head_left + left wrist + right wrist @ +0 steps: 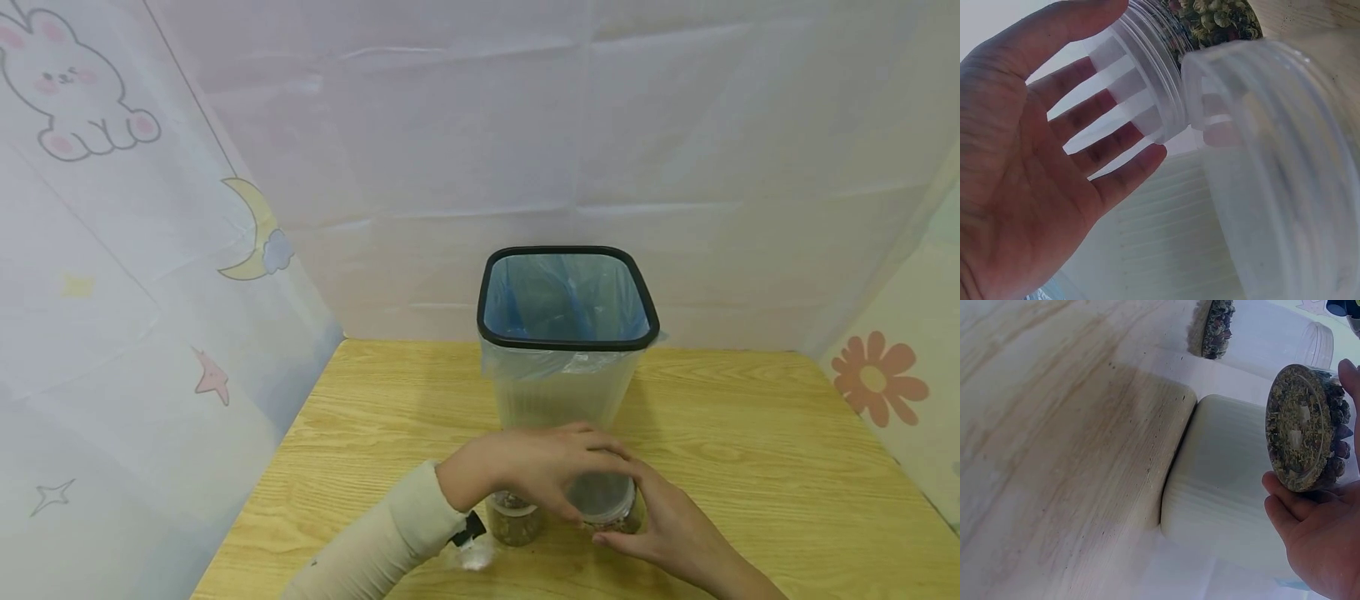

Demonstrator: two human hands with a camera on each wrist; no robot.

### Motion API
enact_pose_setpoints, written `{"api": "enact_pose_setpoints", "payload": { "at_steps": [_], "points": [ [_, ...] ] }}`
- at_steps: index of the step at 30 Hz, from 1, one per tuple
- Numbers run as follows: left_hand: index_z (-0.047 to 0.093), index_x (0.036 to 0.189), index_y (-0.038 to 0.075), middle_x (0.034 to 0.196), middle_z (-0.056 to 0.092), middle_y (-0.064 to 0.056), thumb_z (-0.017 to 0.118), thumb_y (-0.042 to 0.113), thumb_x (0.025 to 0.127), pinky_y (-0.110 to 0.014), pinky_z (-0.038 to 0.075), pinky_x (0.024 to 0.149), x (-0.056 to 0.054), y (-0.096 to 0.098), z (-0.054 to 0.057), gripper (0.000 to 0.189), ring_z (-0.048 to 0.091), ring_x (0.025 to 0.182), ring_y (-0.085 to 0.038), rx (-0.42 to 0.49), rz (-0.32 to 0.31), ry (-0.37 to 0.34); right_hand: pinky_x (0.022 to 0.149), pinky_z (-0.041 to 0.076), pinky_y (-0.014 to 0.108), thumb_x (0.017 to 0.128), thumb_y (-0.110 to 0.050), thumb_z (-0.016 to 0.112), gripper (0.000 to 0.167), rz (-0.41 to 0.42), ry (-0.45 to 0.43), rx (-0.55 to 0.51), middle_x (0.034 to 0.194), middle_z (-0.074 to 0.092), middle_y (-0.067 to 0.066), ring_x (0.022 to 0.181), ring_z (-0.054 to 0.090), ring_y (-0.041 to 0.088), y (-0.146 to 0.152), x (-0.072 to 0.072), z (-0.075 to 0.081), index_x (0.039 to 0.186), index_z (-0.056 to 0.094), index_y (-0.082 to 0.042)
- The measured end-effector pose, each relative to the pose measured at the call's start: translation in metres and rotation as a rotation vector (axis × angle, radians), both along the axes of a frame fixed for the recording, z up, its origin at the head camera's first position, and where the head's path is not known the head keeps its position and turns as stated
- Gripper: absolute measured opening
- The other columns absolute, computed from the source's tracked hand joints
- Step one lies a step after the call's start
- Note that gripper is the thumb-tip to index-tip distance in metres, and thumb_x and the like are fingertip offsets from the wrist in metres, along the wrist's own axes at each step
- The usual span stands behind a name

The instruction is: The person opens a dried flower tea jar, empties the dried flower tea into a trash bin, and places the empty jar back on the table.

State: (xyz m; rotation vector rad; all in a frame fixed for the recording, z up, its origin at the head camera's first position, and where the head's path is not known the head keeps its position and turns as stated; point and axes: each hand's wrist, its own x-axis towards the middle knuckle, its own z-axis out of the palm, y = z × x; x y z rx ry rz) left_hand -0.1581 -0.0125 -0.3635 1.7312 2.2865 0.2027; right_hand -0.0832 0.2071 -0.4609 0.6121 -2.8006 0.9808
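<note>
Pale sleeve: covering the left forearm.
Standing jar: resting on the wooden table, holding dried plant matter at its bottom.
Left hand: spanning the held jar's clear top, thumb and fingers clamping opposite sides.
Bin: standing behind both jars, its black rim framing a bluish liner.
Held jar: hovering off the table before the bin, containing dried plant matter.
Right hand: gripping the held jar's side.

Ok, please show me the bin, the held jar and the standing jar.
Bin [558,400], head view: front wall.
Held jar [1300,428], right wrist view: base.
Standing jar [515,527], head view: front side.
</note>
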Motion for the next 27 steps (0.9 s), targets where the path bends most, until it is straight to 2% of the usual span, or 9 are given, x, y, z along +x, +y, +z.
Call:
{"api": "enact_pose_setpoints", "payload": {
  "at_steps": [8,12,17,20,24,27],
  "points": [
    [0.033,0.159,0.027,0.156,0.038,0.006,0.078,0.045,0.088,-0.015,0.028,0.114,0.002,0.001,0.000,0.086,0.033,0.142,-0.009,-0.003,0.037,0.028,0.077,0.060,0.038,0.072,-0.060,0.085,0.107,0.013,0.005,0.005,0.143,0.056,0.018,0.110,0.067,0.030,0.001,0.000,0.000,0.154,0.037,-0.010],
    [0.034,0.159,0.028,0.151,0.042,0.005,0.074,0.055,0.088,-0.014,0.036,0.108,0.004,0.001,0.000,0.087,0.039,0.136,-0.009,-0.012,0.092,0.053,0.076,0.059,0.032,0.074,-0.061,0.083,0.108,0.025,0.000,0.005,0.142,0.057,0.013,0.108,0.068,0.027,0.001,-0.001,0.001,0.155,0.035,-0.011],
    [0.037,0.157,0.030,0.148,0.045,0.004,0.067,0.065,0.088,-0.018,0.045,0.101,0.008,0.004,-0.002,0.083,0.046,0.131,-0.011,-0.032,0.190,0.100,0.076,0.059,0.030,0.075,-0.060,0.083,0.101,0.011,-0.003,-0.006,0.139,0.060,0.005,0.107,0.068,0.020,0.001,-0.003,0.000,0.153,0.039,-0.013],
    [0.041,0.155,0.031,0.142,0.049,0.007,0.065,0.069,0.087,-0.017,0.048,0.092,0.011,0.005,-0.004,0.082,0.051,0.123,-0.008,-0.037,0.234,0.124,0.075,0.059,0.030,0.074,-0.057,0.086,0.100,0.007,0.012,-0.015,0.138,0.061,0.003,0.104,0.068,0.016,0.001,-0.004,-0.002,0.152,0.040,-0.014],
    [0.044,0.152,0.030,0.131,0.053,0.010,0.064,0.072,0.085,-0.014,0.049,0.079,0.013,0.006,-0.006,0.081,0.055,0.105,-0.004,-0.033,0.268,0.152,0.077,0.059,0.032,0.074,-0.059,0.085,0.102,0.016,0.035,-0.004,0.138,0.061,0.005,0.104,0.068,0.018,0.001,-0.004,-0.003,0.152,0.041,-0.011],
    [0.045,0.151,0.030,0.130,0.053,0.009,0.062,0.075,0.084,-0.015,0.049,0.076,0.014,0.006,-0.007,0.082,0.056,0.099,-0.004,-0.027,0.288,0.155,0.079,0.060,0.035,0.073,-0.063,0.083,0.105,0.012,0.043,0.006,0.140,0.060,0.007,0.106,0.068,0.020,0.001,-0.005,-0.003,0.153,0.040,-0.009]
  ]
}}
